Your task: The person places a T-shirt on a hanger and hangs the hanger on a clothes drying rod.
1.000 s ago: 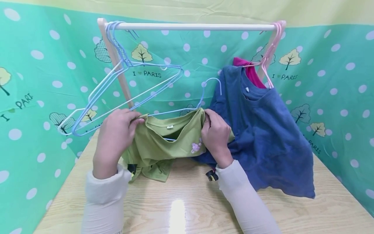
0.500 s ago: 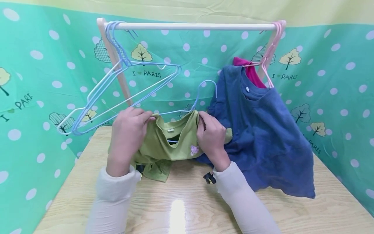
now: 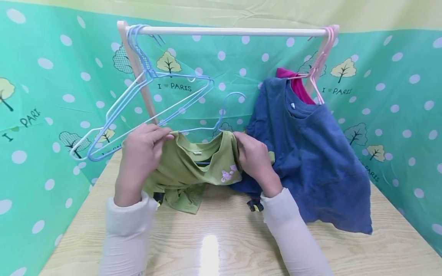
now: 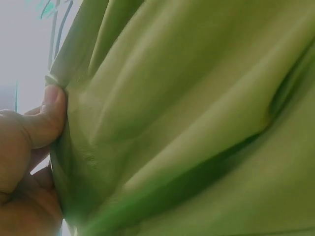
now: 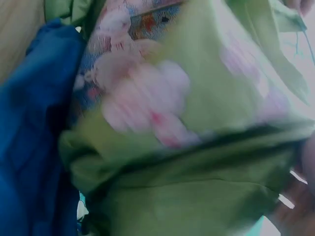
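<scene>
A green T-shirt [image 3: 193, 174] hangs bunched between both hands above the table, its neckline facing up. Inside it sits a light blue hanger [image 3: 223, 110], whose hook rises out behind the collar and leans right. My left hand [image 3: 141, 153] pinches the fabric at the left shoulder. In the left wrist view its thumb [image 4: 52, 110] presses on the cloth edge. My right hand [image 3: 253, 155] grips the shirt at the right side of the neck, its fingertips partly hidden by cloth. Pink cartoon figures [image 5: 142, 98] are printed on the shirt front in the right wrist view.
A rack with a white rail [image 3: 228, 31] stands behind. Several blue and white hangers [image 3: 119, 103] hang at its left end, close to my left hand. A dark blue T-shirt [image 3: 307, 161] and a magenta garment [image 3: 301, 91] hang right on pink hangers [image 3: 319, 63]. The wooden table [image 3: 183, 245] lies below.
The hanger's hook has shifted left and tipped further right. My left hand moved right with the shirt, then back left. The right hand keeps hold of the collar side.
</scene>
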